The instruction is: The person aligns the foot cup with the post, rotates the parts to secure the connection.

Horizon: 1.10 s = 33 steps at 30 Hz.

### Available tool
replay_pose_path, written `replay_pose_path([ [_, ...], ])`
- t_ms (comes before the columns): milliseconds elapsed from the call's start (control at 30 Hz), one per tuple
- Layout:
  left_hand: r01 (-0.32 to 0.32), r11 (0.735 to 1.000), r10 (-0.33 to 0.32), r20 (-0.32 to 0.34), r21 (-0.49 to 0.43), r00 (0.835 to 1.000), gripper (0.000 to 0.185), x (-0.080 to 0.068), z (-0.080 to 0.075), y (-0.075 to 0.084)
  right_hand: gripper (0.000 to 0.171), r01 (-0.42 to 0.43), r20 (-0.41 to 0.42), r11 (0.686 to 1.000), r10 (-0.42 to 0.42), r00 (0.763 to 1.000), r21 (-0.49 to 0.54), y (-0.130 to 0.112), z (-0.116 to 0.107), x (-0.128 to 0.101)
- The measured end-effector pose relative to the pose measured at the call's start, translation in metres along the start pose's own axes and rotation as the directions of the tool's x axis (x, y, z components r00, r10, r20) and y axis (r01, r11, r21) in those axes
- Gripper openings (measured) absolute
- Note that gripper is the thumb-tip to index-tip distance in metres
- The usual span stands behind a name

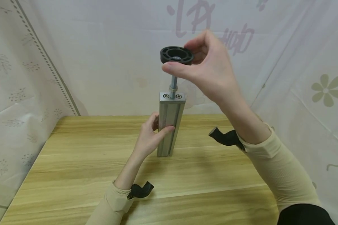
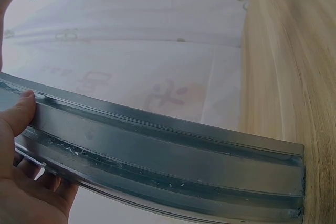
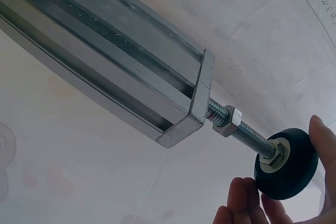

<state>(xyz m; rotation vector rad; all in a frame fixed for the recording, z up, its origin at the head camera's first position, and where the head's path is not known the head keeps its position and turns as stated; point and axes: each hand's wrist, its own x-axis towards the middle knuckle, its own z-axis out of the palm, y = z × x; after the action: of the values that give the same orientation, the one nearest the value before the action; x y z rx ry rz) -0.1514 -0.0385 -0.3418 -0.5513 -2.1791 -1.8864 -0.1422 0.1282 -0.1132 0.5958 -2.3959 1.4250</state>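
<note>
metal bar [image 1: 170,125] stands straight up on the table [image 1: 73,175], long way up and down | left hand [image 1: 150,137] grips its side | right hand [image 1: 205,72] is up top (nearer the foot), pinching the black round foot [image 1: 176,55] | count: one bar, one foot, one screw rod [image 3: 247,136], one nut [image 3: 227,120]

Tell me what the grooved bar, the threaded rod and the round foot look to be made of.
Grooved bar: likely aluminium, dull silver with sharp extruded slots. Threaded rod: probably plated steel, bright grey threads and hex nuts. Round foot: seemingly black plastic, matte and moulded.
</note>
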Motion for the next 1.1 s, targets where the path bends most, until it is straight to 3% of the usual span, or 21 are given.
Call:
replay_pose_path([
  [433,0.008,1.000,-0.008,-0.001,-0.002,1.000,0.047,0.000,-0.003,0.001,0.081,-0.057,0.204,0.976,0.014,0.979,0.210,0.027,-0.002,0.005],
  [700,0.003,1.000,-0.003,0.006,-0.005,1.000,0.045,0.000,-0.003,-0.001,0.075,-0.097,0.290,0.968,0.026,0.957,0.233,0.063,0.005,0.003],
  [1100,-0.034,0.998,0.036,0.039,-0.052,0.999,0.048,0.001,-0.005,-0.002,0.084,-0.159,0.423,0.942,0.019,0.906,0.297,0.102,0.024,-0.010],
])
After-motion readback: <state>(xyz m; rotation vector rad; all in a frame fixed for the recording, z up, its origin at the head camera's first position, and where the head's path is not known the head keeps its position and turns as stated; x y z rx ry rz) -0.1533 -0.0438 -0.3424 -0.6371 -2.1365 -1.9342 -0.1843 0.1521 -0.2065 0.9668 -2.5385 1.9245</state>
